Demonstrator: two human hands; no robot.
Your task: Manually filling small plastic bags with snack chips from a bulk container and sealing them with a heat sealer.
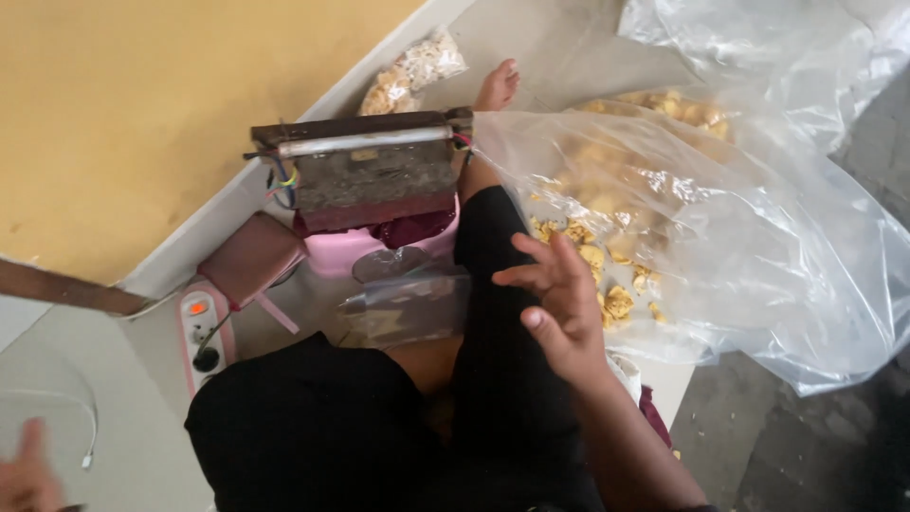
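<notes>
Right hand (559,303) hovers over the person's black-clad leg (502,379), fingers spread apart, gripping nothing, just beside the mouth of the big clear plastic bag (758,256) of yellow snack pieces (607,284) on the floor. Left hand (28,474) sits at the bottom left corner, blurred; cannot tell how its fingers stand. Ahead, a worn heat sealer (370,171) rests on a pink stool (351,251), a small filled packet (412,71) lying against the wall beyond it.

Grey floor (569,47), bearing a big clear bag of yellow snack pieces (701,218), a small filled packet (412,76), a power strip (201,332).
</notes>
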